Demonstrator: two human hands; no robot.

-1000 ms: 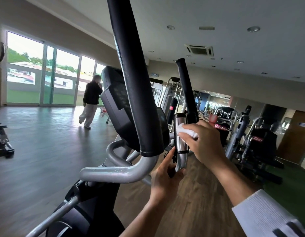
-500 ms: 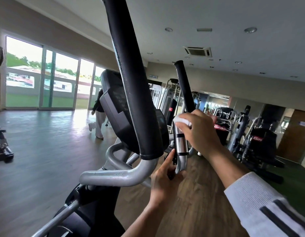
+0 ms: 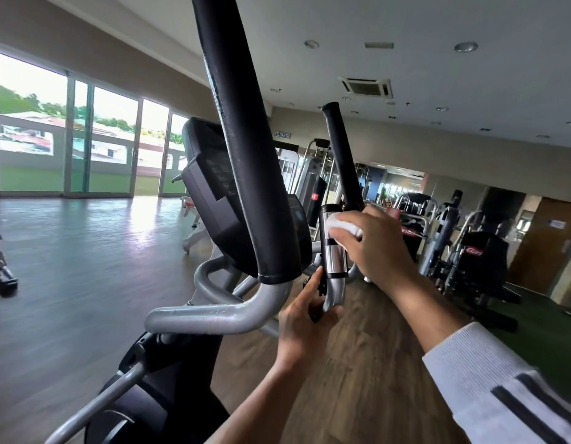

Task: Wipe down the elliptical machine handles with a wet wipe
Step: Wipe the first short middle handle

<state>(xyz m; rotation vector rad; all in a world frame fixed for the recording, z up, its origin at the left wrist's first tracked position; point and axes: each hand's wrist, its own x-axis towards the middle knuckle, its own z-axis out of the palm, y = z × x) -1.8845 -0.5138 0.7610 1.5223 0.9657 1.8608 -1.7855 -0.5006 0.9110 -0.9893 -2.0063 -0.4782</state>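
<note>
Right grip: right hand [image 3: 378,248] curled round a crumpled white wet wipe [image 3: 342,226], pinching it against the upper part of the short chrome sensor handle [image 3: 334,251].
Left grip: left hand [image 3: 301,328] closed round the lower grey curved tube [image 3: 333,291] of that same handle, forefinger stretched up along it, seemingly steadying it.
Wipe location: pressed on the chrome sleeve just under its black cap, between fingers and metal; only a small white fold showed.
Handle location: upright, just right of the black tilted console [image 3: 213,187], behind the tall black foam-covered arm handle [image 3: 245,155] nearest the camera.
Second arm handle: slimmer black foam handle [image 3: 340,155] rose just behind the right hand.
Step in hand: judged as wiping the chrome sensor handle, near its top.
Doing it well: wrap wipe fully round the sleeve, keep steady pressure, draw down in one stroke to the bend, twist to reach the hidden far side; left hand kept low, clear of the stroke.
Left to do: probably both foam handles and the grey bent bar [image 3: 213,315].
Surroundings: wooden floor [image 3: 69,267], other gym machines [image 3: 470,251] at right, glass doors [image 3: 85,149] at left.
</note>
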